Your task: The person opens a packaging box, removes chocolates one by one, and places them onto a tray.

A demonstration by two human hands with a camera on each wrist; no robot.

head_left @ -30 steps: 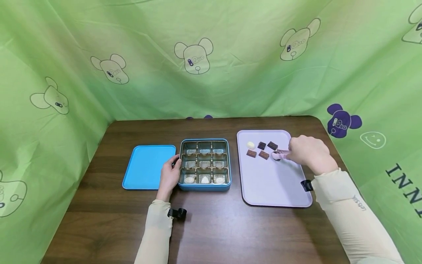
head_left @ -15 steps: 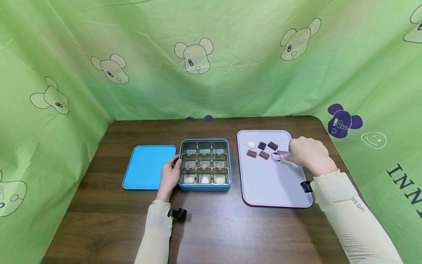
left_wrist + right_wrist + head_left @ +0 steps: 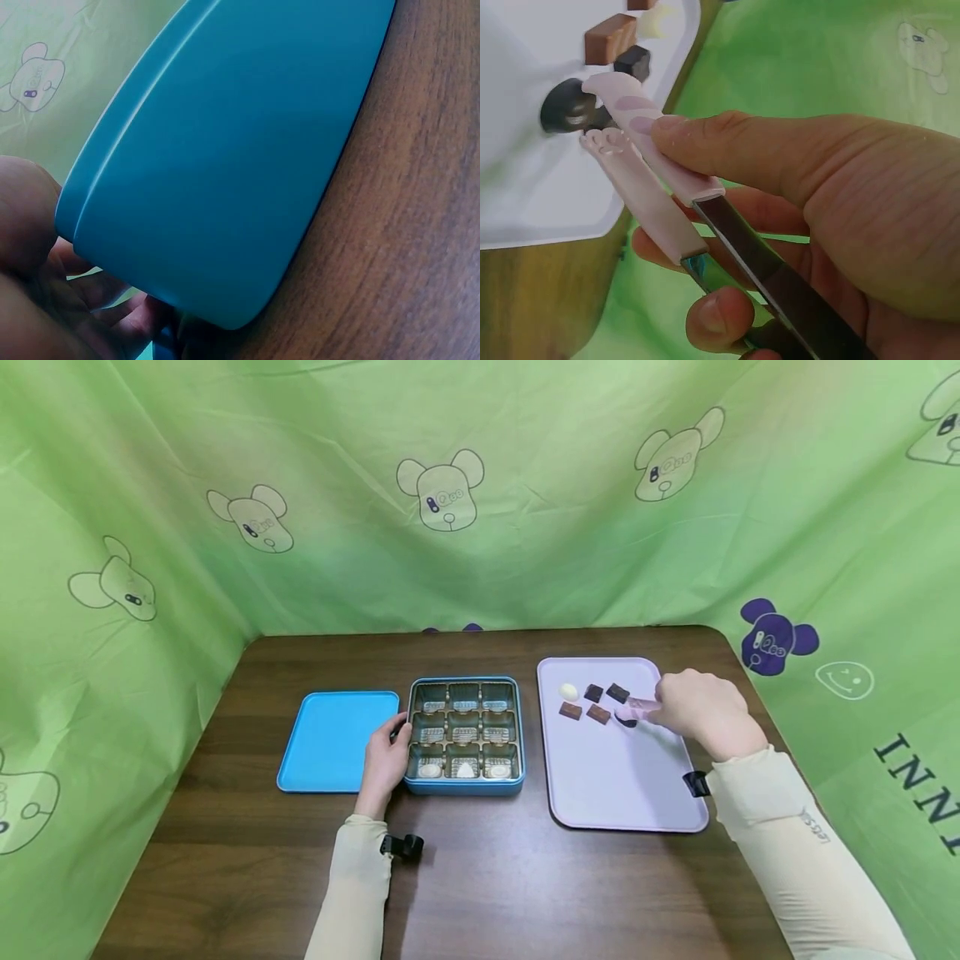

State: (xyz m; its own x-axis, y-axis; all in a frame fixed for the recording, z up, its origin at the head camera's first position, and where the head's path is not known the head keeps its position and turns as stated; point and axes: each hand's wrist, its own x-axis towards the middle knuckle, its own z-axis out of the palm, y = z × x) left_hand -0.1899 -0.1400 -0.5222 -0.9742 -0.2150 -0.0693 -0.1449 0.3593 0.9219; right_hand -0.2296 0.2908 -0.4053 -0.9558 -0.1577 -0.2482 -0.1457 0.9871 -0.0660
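The dark, glossy rounded piece point(image 3: 564, 106) sits on the lavender rectangular tray point(image 3: 622, 789), left of your right hand point(image 3: 701, 708) and just past its fingers, at the tips of the pink paw-tipped tongs with metal arms point(image 3: 646, 206). In the right wrist view, the upper paw tip overlaps the piece and the lower one is right by it. Can't tell whether the tips are clamped on it.

Your right hand is pinching the tongs: thumb on the upper pink section, curled fingers under the lower one. A slim gap shows between the tongs' arms.

Also on the tray, left of the tongs: a cream-white rounded piece point(image 3: 569, 692), two near-black blocks point(image 3: 618, 692) and two milk-brown rectangular blocks point(image 3: 571, 711). The dark block at right is nearest the tongs.

Your left hand point(image 3: 386, 764) grips the left side of the blue rectangular box with a gold-toned nine-compartment insert point(image 3: 465, 787), thumb at the rim, fingers bent against the wall. Pale shapes point(image 3: 430, 771) show in all three front-row compartments.

The flat bright-blue rectangular panel point(image 3: 337, 743) lies left of the box, beside your left hand. All of it is on the dark brown wood-grain tabletop point(image 3: 495, 877).
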